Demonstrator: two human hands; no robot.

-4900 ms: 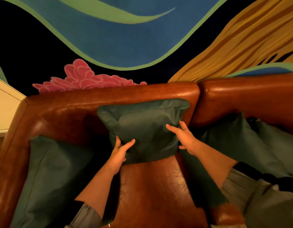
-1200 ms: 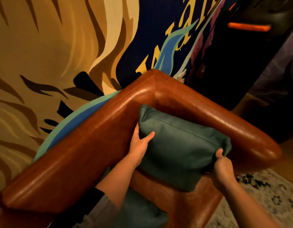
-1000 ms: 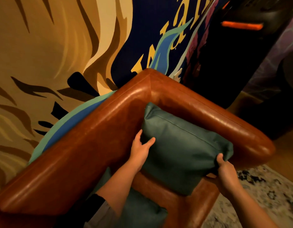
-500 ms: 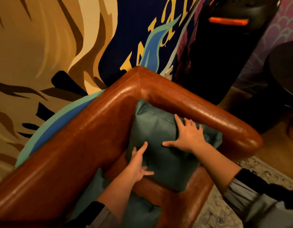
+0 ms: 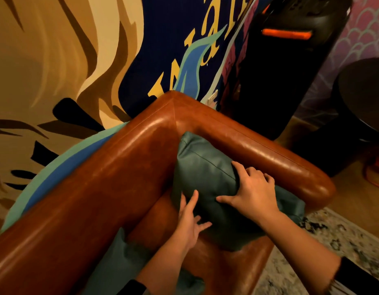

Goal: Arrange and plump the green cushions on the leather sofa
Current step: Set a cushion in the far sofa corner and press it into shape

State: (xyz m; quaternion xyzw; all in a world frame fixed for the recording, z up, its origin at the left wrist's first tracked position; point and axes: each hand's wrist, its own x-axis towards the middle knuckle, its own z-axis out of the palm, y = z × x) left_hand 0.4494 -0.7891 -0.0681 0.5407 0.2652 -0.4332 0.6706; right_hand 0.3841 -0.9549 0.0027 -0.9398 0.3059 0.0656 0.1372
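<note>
A green cushion (image 5: pixel 205 173) leans in the corner of the brown leather sofa (image 5: pixel 112 177), against the right armrest (image 5: pixel 269 154). My right hand (image 5: pixel 251 193) lies flat on the cushion's front with fingers spread, pressing into it. My left hand (image 5: pixel 189 222) touches the cushion's lower left edge, fingers apart, over the seat. A second green cushion (image 5: pixel 120 265) lies against the backrest at the bottom, partly hidden by my left forearm.
A painted mural wall (image 5: pixel 67 60) rises behind the sofa. A tall black speaker (image 5: pixel 280 71) with an orange light stands beyond the armrest, a dark round table (image 5: pixel 363 92) at far right. A patterned rug (image 5: pixel 324 241) lies on the floor.
My right hand left the cushion's right end and now presses flat on its front. The cushion has been pushed deeper into the sofa corner. My left hand slid lower along its edge.
</note>
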